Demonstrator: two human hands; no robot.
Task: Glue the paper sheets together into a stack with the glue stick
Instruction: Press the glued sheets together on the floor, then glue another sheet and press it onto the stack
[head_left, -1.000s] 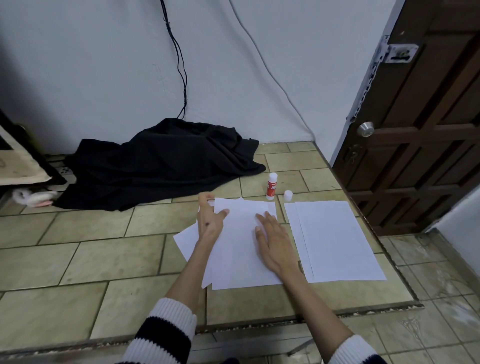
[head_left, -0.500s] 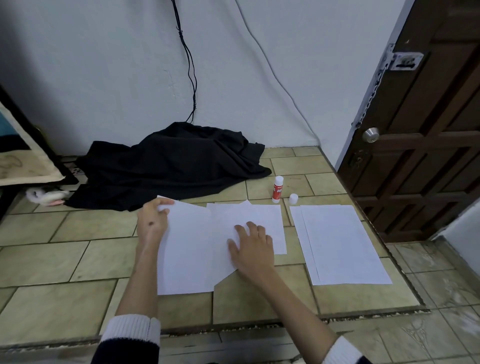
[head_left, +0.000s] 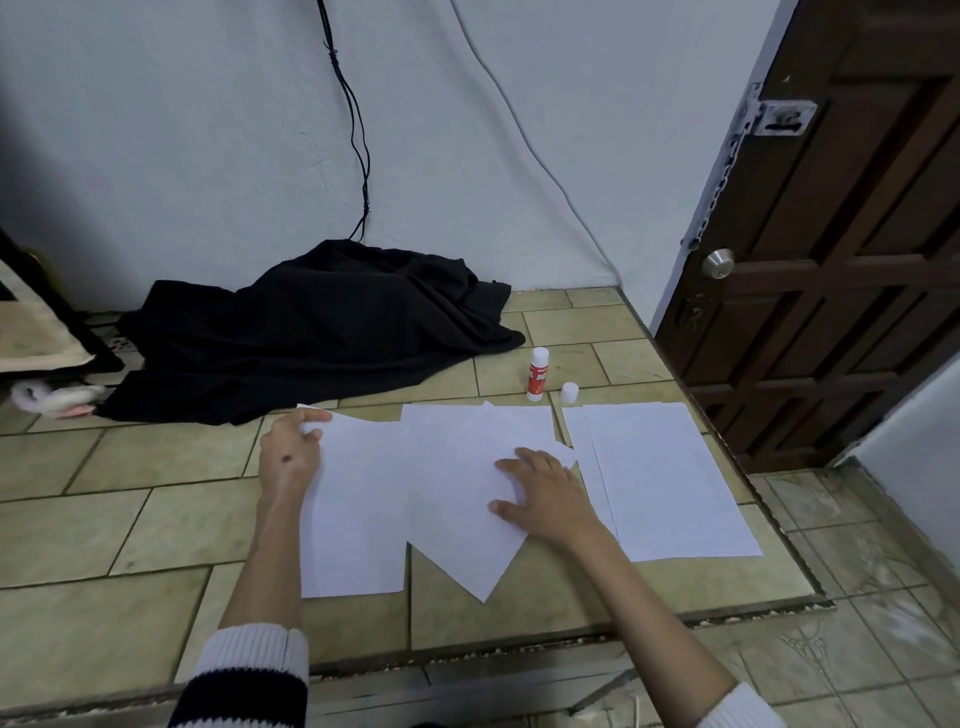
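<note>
- White paper sheets lie in two groups on a raised, tiled floor platform (head_left: 130, 519) of greenish-beige tiles.
- Loose sheets (head_left: 447, 467): several overlapping, fanned at different angles in the middle of the platform; one is turned so that a corner points toward the person.
- Leftmost sheet (head_left: 358, 509): lies roughly square to the platform edge, overlapping the fanned ones on its right side.
- Left hand (head_left: 288, 457): fingers closed on the far left corner of the leftmost sheet, thumb on top of the paper, corner slightly lifted.
- Right hand (head_left: 545, 493): laid palm down on the fanned sheets, fingers spread and flat, gripping nothing.
- Stack (head_left: 660, 478): a second group of sheets lies to the right, near the platform's right edge, apart from both hands; edges slightly offset.
- Glue stick (head_left: 537, 374): red and white, upright, just beyond the far edge of the loose sheets.
- Cap (head_left: 569, 393): small, white, standing just right of the glue stick, not touching it.
- Black cloth (head_left: 311, 332): heaped against the wall, beyond and left of the paper.
- Dark wooden door (head_left: 852, 260) at right.
- Sleeves: striped dark and white, pushed up both forearms.
</note>
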